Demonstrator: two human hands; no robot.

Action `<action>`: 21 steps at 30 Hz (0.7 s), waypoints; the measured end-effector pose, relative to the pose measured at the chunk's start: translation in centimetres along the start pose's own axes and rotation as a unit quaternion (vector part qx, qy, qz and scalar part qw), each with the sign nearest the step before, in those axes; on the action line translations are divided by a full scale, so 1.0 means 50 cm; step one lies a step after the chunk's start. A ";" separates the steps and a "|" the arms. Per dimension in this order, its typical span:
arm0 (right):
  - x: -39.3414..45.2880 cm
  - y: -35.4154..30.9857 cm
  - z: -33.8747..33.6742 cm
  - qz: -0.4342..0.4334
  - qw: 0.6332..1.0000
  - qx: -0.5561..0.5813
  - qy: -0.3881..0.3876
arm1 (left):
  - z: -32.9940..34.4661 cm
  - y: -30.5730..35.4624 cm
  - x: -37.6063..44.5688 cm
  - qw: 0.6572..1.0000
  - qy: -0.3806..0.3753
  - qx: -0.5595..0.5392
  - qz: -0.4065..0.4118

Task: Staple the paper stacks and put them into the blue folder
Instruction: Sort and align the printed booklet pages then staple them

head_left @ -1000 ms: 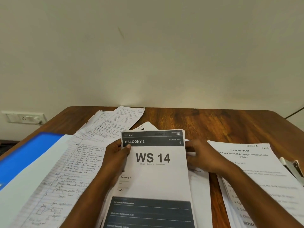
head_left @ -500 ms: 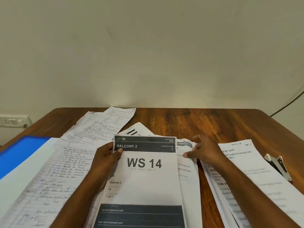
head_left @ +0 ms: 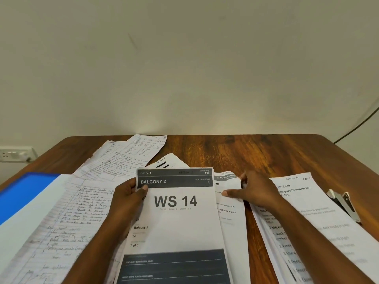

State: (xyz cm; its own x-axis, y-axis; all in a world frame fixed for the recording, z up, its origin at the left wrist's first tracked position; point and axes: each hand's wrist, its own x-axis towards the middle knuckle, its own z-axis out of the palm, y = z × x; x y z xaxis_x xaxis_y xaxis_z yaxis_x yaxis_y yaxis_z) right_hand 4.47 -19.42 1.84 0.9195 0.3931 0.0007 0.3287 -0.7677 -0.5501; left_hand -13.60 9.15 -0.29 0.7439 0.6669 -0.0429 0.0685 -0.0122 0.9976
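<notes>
A printed sheet marked WS 14 (head_left: 176,222) tops the paper stack in the middle of the table. My left hand (head_left: 127,199) grips its upper left edge, thumb on the dark header. My right hand (head_left: 254,191) rests with straight fingers on the printed sheets (head_left: 229,214) just right of it. An open blue folder (head_left: 22,193) lies at the far left. A stapler (head_left: 344,203) lies at the right on another printed stack (head_left: 307,218).
Handwritten lined pages (head_left: 67,218) spread across the left, with more handwritten sheets (head_left: 131,154) fanned toward the back. The wooden table (head_left: 256,152) shows bare at the back right. A wall socket (head_left: 14,153) sits at the left and a cable (head_left: 361,124) hangs at the right.
My right hand has slid right, off the WS 14 sheet, onto the printed sheets beside it. The view has swung to the right, bringing the stapler further into sight.
</notes>
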 end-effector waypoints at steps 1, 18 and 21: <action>0.001 0.003 0.001 -0.015 1.000 0.011 -0.004 | 0.000 -0.001 0.001 1.000 -0.001 0.000 0.002; 0.005 -0.013 -0.031 -0.013 0.911 0.407 0.068 | 0.003 -0.003 -0.002 0.993 -0.087 -0.070 0.040; 0.004 -0.016 -0.031 -0.015 0.910 0.410 0.062 | 0.003 -0.005 0.001 0.994 -0.081 -0.065 0.044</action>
State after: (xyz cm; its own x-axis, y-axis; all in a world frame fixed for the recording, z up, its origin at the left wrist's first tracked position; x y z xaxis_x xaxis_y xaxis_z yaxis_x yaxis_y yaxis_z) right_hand 4.74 -19.53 3.57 0.9470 0.3080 0.0916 0.1286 -0.1020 -0.9864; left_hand -13.49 9.06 -0.54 0.8408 0.5392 0.0475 -0.0806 0.0379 0.9960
